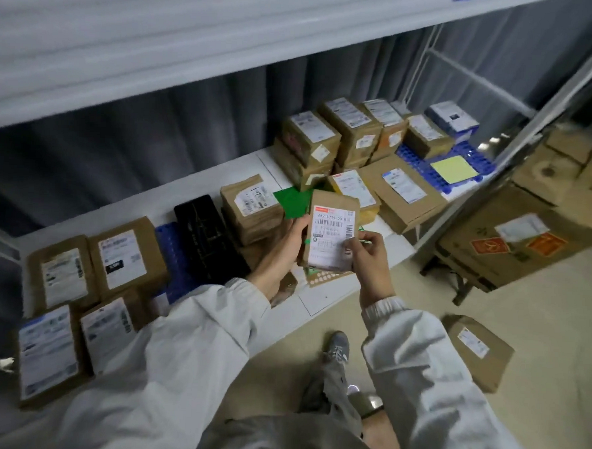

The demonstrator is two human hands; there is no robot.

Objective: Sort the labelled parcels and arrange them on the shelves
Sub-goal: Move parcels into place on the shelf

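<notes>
**Parcel held for label check above shelf front edge**

Above the front edge of the white lower shelf (335, 295), a small brown paper parcel with a white barcoded label (331, 236) is held upright, label facing the camera. Left hand (292, 239) grips its left edge, fingers curled behind. Right hand (368, 254) pinches its lower right corner. Labelled brown parcels in stacks (343, 137) occupy the shelf's right rear; flat ones (89, 282) lie toward its left end. One brown parcel (475, 348) lies on the floor.

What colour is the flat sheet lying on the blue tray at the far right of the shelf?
Pale yellow sheet, head view.
</notes>
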